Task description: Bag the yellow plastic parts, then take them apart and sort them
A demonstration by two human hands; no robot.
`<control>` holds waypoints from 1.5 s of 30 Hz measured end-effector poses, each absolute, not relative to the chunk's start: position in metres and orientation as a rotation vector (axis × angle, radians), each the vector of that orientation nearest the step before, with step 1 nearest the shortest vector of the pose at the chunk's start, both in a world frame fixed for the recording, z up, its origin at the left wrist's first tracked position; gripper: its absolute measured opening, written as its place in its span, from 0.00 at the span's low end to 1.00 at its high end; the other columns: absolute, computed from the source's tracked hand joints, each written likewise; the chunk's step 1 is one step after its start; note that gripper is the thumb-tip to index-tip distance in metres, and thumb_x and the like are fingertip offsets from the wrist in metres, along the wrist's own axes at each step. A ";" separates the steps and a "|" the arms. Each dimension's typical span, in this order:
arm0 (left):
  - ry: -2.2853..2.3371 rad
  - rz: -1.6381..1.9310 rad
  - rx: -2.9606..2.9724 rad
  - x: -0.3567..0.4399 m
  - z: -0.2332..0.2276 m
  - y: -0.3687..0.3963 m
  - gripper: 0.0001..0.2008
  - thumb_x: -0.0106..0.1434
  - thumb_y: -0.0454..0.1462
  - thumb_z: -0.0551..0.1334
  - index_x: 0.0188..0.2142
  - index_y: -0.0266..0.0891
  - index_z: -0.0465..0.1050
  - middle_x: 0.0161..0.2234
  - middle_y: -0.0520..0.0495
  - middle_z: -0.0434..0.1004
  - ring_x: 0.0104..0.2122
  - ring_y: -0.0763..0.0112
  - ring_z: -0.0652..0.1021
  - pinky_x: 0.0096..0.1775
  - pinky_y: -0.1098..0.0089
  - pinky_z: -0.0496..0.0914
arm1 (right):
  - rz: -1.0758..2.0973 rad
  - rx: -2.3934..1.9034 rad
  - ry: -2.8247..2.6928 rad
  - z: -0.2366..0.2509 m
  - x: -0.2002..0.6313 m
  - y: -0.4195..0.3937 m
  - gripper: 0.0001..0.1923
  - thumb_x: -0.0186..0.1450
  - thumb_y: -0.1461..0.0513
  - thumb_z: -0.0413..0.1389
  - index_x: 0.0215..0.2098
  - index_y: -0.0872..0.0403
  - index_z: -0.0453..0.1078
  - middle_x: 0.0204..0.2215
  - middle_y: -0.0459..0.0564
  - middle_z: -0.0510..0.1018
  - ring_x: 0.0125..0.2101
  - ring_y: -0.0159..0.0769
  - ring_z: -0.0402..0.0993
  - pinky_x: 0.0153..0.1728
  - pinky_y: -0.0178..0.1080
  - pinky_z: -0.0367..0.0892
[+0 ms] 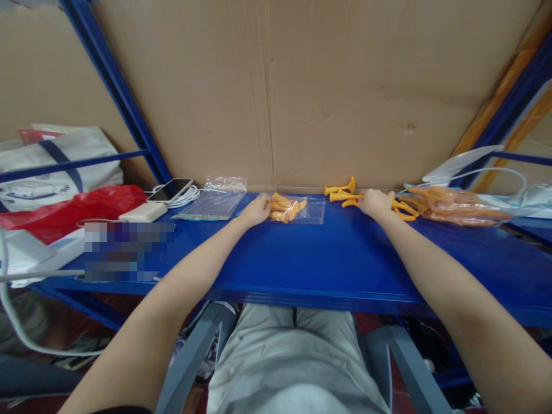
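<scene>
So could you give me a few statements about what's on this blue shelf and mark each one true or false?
1. The left hand rests at a small clear bag with orange pieces in it. True.
2. The right hand is lifted high above the blue shelf. False: it lies on the shelf among the loose orange pieces.
3. A phone lies at the left, near a white cable. True.
4. The large bag of orange pieces sits left of both hands. False: it is on the right, beyond the right hand.
5. A stack of empty clear bags lies between the phone and the left hand. True.
</scene>
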State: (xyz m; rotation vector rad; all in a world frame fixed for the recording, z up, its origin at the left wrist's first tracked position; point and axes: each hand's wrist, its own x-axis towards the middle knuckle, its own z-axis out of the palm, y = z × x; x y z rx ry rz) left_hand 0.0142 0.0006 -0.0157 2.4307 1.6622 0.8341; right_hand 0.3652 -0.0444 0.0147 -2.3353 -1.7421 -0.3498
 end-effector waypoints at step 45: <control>1.260 1.241 1.629 0.026 -0.015 0.002 0.02 0.64 0.32 0.61 0.35 0.38 0.73 0.37 0.46 0.79 0.42 0.64 0.79 0.55 0.57 0.71 | 1.442 -1.290 -0.943 0.020 0.277 -0.068 0.13 0.71 0.71 0.46 0.36 0.60 0.71 0.22 0.53 0.80 0.23 0.30 0.78 0.36 0.33 0.76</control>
